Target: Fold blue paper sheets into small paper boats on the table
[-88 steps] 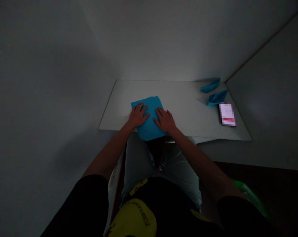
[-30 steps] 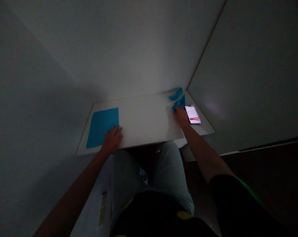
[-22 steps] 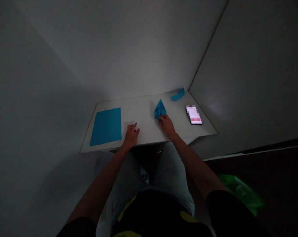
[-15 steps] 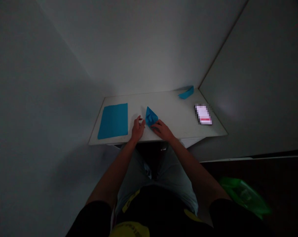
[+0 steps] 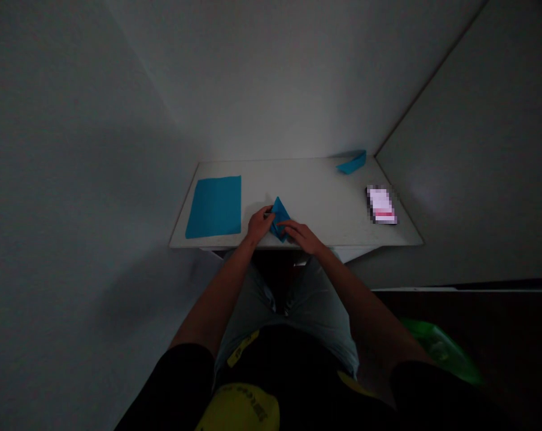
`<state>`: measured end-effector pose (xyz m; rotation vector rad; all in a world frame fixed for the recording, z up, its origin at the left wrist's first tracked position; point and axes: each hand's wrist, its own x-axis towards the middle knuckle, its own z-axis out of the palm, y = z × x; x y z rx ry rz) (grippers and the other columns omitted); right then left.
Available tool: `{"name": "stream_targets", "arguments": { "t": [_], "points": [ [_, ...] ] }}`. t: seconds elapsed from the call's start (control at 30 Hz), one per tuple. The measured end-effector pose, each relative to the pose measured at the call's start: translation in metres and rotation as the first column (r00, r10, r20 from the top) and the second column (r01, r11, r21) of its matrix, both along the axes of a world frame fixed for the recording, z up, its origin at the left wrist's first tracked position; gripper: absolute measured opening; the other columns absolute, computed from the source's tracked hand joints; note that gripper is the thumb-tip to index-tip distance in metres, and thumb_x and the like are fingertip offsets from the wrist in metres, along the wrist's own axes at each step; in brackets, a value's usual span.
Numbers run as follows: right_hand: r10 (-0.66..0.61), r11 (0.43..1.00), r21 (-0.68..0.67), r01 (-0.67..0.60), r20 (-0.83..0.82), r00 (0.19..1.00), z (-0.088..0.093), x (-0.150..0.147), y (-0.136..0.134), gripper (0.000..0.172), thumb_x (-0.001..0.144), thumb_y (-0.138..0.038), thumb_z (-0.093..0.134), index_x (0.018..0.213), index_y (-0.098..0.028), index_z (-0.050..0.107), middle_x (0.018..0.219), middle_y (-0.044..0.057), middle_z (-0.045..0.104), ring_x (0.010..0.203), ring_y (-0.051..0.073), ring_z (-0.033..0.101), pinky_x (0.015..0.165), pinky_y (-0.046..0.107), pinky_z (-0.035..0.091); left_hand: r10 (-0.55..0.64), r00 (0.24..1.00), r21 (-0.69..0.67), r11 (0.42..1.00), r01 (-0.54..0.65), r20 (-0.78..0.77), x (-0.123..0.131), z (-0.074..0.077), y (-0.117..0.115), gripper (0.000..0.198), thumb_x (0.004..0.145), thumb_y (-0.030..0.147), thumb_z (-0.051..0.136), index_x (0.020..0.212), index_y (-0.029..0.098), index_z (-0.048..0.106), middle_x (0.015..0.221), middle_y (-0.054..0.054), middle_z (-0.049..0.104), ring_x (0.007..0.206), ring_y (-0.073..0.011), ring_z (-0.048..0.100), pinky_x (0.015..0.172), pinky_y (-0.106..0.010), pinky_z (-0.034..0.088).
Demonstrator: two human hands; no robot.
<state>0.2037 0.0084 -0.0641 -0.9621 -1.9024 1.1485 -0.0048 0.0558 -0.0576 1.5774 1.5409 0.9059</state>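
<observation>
A folded blue paper boat (image 5: 278, 211) is held between my hands near the front edge of the white table (image 5: 298, 179). My left hand (image 5: 261, 225) grips its left side, with the fingers closed on the paper. From the right, my right hand (image 5: 301, 234) pinches the lower part, thumb and fingers on the folds. The boat's pointed end faces away from me. My fingers hide some of its lower folds.
Blue paper (image 5: 215, 207) lies flat on the table's left side. A second blue paper boat (image 5: 352, 163) rests at the back right, against the wall. A phone with a lit, blurred screen (image 5: 381, 205) lies nearer the right edge. Something green and shiny (image 5: 441, 350) is low on the right.
My left hand has come in from beside the paper boat and taken hold of its left side. The boat has turned and stands narrower. The whole view has shifted slightly.
</observation>
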Motion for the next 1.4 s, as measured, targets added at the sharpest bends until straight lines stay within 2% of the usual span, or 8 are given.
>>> {"name": "stream_targets", "arguments": {
  "t": [0.1, 0.23, 0.57, 0.73, 0.97, 1.13, 1.27, 1.4],
  "points": [
    [-0.194, 0.981, 0.014, 0.194, -0.033, 0.98, -0.008, 0.001, 0.01, 0.048, 0.107, -0.062, 0.054, 0.136, -0.028, 0.071, 0.112, 0.006, 0.071, 0.078, 0.018, 0.061, 0.073, 0.033, 0.056, -0.052, 0.999, -0.013, 0.999, 0.052, -0.005, -0.002, -0.001, 0.002, 0.031, 0.096, 0.019, 0.067, 0.124, 0.022, 0.079, 0.117, -0.005, 0.083, 0.099, -0.0206, 0.078, 0.094, -0.031, 0.059],
    [-0.36, 0.92, 0.175, 0.35, 0.028, 0.933, -0.016, 0.003, 0.028, 0.04, 0.099, -0.055, 0.07, 0.125, -0.027, 0.079, 0.129, 0.011, 0.057, 0.087, 0.019, 0.061, 0.082, 0.038, 0.059, -0.056, 0.998, -0.005, 0.998, 0.056, -0.009, -0.004, -0.003, 0.001, 0.03, 0.093, 0.017, 0.069, 0.121, 0.021, 0.079, 0.105, -0.004, 0.083, 0.094, -0.0198, 0.077, 0.09, -0.029, 0.059],
    [-0.267, 0.95, 0.189, 0.249, 0.079, 0.96, -0.023, 0.008, 0.041, 0.032, 0.097, -0.045, 0.07, 0.119, -0.023, 0.079, 0.1, 0.006, 0.074, 0.074, 0.017, 0.062, 0.077, 0.033, 0.056, -0.009, 0.998, 0.108, 0.994, 0.003, 0.054, -0.005, -0.007, 0.001, 0.019, 0.093, 0.018, 0.07, 0.11, 0.022, 0.065, 0.11, -0.005, 0.073, 0.095, -0.0176, 0.071, 0.09, -0.033, 0.06],
    [-0.23, 0.95, 0.241, 0.201, 0.101, 0.968, -0.024, 0.005, 0.036, 0.021, 0.095, -0.031, 0.068, 0.111, -0.024, 0.078, 0.107, 0.006, 0.077, 0.081, 0.019, 0.067, 0.081, 0.034, 0.057, -0.022, 0.998, 0.23, 0.973, 0.034, -0.055, -0.007, 0.002, 0.005, 0.019, 0.085, 0.004, 0.069, 0.094, 0.021, 0.066, 0.117, -0.008, 0.064, 0.107, -0.0199, 0.067, 0.102, -0.038, 0.058],
    [-0.251, 0.949, 0.236, 0.209, 0.167, 0.953, -0.024, 0.002, 0.036, 0.026, 0.097, -0.028, 0.064, 0.12, -0.022, 0.077, 0.1, 0.006, 0.078, 0.077, 0.019, 0.067, 0.083, 0.035, 0.057, -0.107, 0.966, 0.261, 0.951, 0.168, -0.235, -0.007, 0.019, 0.006, 0.024, 0.092, 0.007, 0.066, 0.103, 0.023, 0.079, 0.121, -0.009, 0.068, 0.115, -0.0233, 0.068, 0.11, -0.04, 0.055],
    [-0.227, 0.942, 0.288, 0.172, 0.167, 0.96, -0.025, 0.0, 0.036, 0.034, 0.099, -0.034, 0.067, 0.13, -0.024, 0.075, 0.119, 0.01, 0.078, 0.088, 0.022, 0.071, 0.089, 0.04, 0.06, -0.072, 0.961, 0.182, 0.975, 0.124, -0.268, -0.001, 0.018, 0.007, 0.024, 0.094, 0.021, 0.074, 0.117, 0.022, 0.08, 0.121, -0.01, 0.078, 0.101, -0.0245, 0.073, 0.103, -0.04, 0.057],
    [-0.178, 0.942, 0.315, 0.119, 0.163, 0.971, -0.026, 0.0, 0.037, 0.034, 0.099, -0.029, 0.064, 0.132, -0.025, 0.075, 0.133, 0.011, 0.075, 0.108, 0.025, 0.073, 0.101, 0.044, 0.059, -0.015, 0.956, 0.161, 0.985, 0.065, -0.292, 0.001, 0.019, 0.008, 0.025, 0.093, 0.039, 0.081, 0.112, 0.022, 0.08, 0.115, -0.011, 0.081, 0.099, -0.0277, 0.075, 0.098, -0.041, 0.057],
    [-0.171, 0.94, 0.325, 0.107, 0.172, 0.97, -0.024, 0.0, 0.036, 0.036, 0.099, -0.026, 0.063, 0.133, -0.027, 0.075, 0.137, 0.01, 0.074, 0.118, 0.027, 0.072, 0.106, 0.046, 0.058, 0.003, 0.94, 0.201, 0.977, 0.07, -0.341, 0.0, 0.019, 0.011, 0.021, 0.093, 0.04, 0.08, 0.105, 0.023, 0.079, 0.112, -0.011, 0.08, 0.102, -0.0286, 0.073, 0.099, -0.041, 0.056]
  ]
}}
